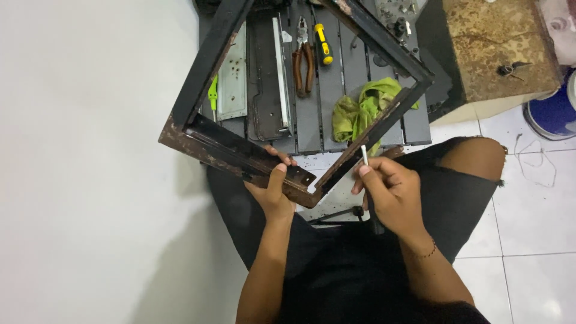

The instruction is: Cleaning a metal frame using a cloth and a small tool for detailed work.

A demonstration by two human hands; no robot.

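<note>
A square black metal frame [207,60] with rusty edges is held tilted over my lap. My left hand [273,189] grips its near rusty rail close to the bottom corner, thumb on top. My right hand [387,189] is closed on a thin tool with a white tip [363,155], the tip touching the frame's right rail just above that corner. A dark handle end shows below the right hand.
Behind the frame lies a dark slatted work surface [336,78] with pliers [303,57], a yellow-handled screwdriver [323,43], a grey metal bracket [233,78] and a green rag [363,105]. A rusty brown block [492,48] and a blue bucket [555,111] stand at right on white floor tiles.
</note>
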